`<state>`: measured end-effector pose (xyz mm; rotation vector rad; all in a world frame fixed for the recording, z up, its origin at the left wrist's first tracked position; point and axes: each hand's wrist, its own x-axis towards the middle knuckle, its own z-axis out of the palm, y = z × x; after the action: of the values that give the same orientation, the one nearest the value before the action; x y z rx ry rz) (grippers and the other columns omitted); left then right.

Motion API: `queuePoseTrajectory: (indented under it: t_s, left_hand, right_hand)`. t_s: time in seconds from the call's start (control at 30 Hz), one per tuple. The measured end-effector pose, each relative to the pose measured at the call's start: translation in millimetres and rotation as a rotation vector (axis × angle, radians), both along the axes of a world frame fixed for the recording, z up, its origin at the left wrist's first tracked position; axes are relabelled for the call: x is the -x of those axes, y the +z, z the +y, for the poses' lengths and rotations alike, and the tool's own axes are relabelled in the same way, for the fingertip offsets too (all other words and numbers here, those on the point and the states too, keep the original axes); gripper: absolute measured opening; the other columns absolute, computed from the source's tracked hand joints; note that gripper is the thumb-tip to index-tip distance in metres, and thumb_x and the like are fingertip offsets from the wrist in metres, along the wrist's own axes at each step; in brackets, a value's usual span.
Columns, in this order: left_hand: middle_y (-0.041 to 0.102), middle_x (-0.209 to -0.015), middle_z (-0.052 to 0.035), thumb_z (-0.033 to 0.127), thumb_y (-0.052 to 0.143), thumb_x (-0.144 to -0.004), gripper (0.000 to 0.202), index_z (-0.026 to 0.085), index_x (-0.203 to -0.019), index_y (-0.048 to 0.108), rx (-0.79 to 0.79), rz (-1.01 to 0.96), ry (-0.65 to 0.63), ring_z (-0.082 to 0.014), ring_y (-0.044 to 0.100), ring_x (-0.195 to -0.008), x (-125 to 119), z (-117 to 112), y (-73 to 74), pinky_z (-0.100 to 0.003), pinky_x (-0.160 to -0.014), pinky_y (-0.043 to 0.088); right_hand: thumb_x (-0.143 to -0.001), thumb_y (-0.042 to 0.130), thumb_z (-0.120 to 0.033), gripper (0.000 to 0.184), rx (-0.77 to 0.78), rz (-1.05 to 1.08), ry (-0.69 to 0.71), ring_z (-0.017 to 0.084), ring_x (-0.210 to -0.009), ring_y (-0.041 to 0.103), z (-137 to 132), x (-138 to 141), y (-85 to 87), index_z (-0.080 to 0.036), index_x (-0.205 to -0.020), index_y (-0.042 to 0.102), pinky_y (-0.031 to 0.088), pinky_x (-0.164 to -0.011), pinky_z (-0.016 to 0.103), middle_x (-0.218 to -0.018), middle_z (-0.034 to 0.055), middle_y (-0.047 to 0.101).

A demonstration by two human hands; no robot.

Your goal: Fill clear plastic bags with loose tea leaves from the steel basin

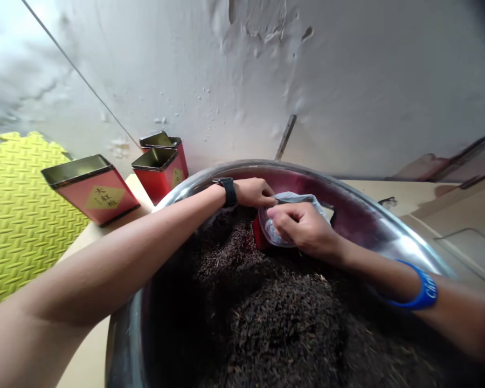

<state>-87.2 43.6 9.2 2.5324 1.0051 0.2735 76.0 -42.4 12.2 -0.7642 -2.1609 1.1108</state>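
A large metal basin (392,218) holds a heap of dark dried tea leaves (291,318). At its far side a clear plastic bag (303,198) lines a red tin (258,235), which sits among the leaves and is mostly hidden. My left hand (255,192), with a dark watch on the wrist, pinches the left edge of the bag. Curled over the bag's near right edge, my right hand (309,229) grips the plastic between thumb and fingers. A blue band circles that wrist.
Left of the basin stand several open red tins, among them a near tin (109,196) and a farther tin (151,180). A yellow foam mat (20,215) lies beyond them. Behind the basin rises a peeling wall (226,108). Cardboard (452,237) is on the right.
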Motion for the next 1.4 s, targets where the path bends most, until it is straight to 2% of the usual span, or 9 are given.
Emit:
queuePoseTrajectory:
  t_s: [0.1,0.23,0.4,0.53,0.63,0.8,1.4]
  left_hand:
    - [0.050,-0.058,0.0005,0.038,0.049,-0.079,0.034,0.010,-0.074,0.066,-0.020,-0.025,-0.004,-0.0077,0.039,-0.054,-3.6,-4.1,0.9,-0.021,-0.052,0.028]
    - [0.043,-0.053,0.0024,0.041,0.049,-0.081,0.035,0.011,-0.070,0.064,0.001,-0.011,-0.074,-0.0070,0.035,-0.050,-8.5,-11.9,6.4,-0.022,-0.050,0.026]
    - [0.049,-0.056,0.0019,0.039,0.050,-0.081,0.031,0.013,-0.078,0.067,0.025,-0.019,-0.098,-0.0070,0.036,-0.051,-9.8,-15.7,9.8,-0.021,-0.052,0.027]
    - [0.052,-0.056,0.0008,0.038,0.052,-0.079,0.031,0.012,-0.077,0.068,0.012,-0.013,-0.033,-0.0070,0.036,-0.049,-9.7,-13.6,7.1,-0.022,-0.051,0.026]
    - [0.052,-0.054,0.0005,0.038,0.052,-0.079,0.032,0.012,-0.076,0.069,-0.011,-0.005,-0.002,-0.0071,0.036,-0.048,-10.4,-12.4,5.1,-0.023,-0.051,0.025]
    - [0.055,-0.057,0.0003,0.037,0.052,-0.079,0.029,0.014,-0.082,0.070,-0.025,-0.009,-0.021,-0.0071,0.037,-0.049,-9.9,-10.1,3.1,-0.022,-0.051,0.026]
    - [0.049,-0.054,0.0011,0.042,0.048,-0.081,0.036,0.012,-0.076,0.068,-0.036,0.003,0.000,-0.0068,0.035,-0.047,-7.8,-5.0,-0.5,-0.023,-0.051,0.025]
  right_hand:
    - [-0.089,0.042,-0.039,0.040,-0.260,0.029,-0.180,0.008,-0.048,0.033,9.2,-9.3,8.6,-0.018,-0.054,0.040,0.027,-0.048,0.025,-0.050,-0.0038,0.037]
    - [-0.089,0.042,-0.037,0.041,-0.475,-0.015,-0.332,0.009,-0.048,0.033,22.4,-20.3,12.0,-0.018,-0.052,0.039,0.026,-0.048,0.026,-0.049,-0.0035,0.036]
    - [-0.089,0.040,-0.035,0.041,-0.661,-0.060,-0.382,0.009,-0.046,0.032,29.2,-26.0,6.8,-0.019,-0.052,0.039,0.026,-0.048,0.026,-0.048,-0.0034,0.035]
    - [-0.089,0.040,-0.032,0.037,-0.828,-0.141,-0.324,0.010,-0.047,0.031,31.7,-27.7,-0.8,-0.020,-0.054,0.036,0.027,-0.050,0.027,-0.050,-0.0032,0.033]
    - [-0.090,0.039,-0.032,0.035,-0.866,-0.187,-0.309,0.011,-0.047,0.032,35.3,-29.1,-6.2,-0.021,-0.056,0.035,0.029,-0.051,0.028,-0.051,-0.0024,0.035]
    - [-0.090,0.038,-0.031,0.034,-0.896,-0.204,-0.304,0.011,-0.048,0.034,38.7,-29.9,-9.7,-0.021,-0.057,0.036,0.030,-0.051,0.027,-0.051,-0.0020,0.036]
    - [-0.089,0.040,-0.031,0.034,-0.854,-0.214,-0.293,0.011,-0.048,0.033,39.2,-28.7,-9.9,-0.020,-0.057,0.036,0.029,-0.053,0.027,-0.053,-0.0022,0.036]
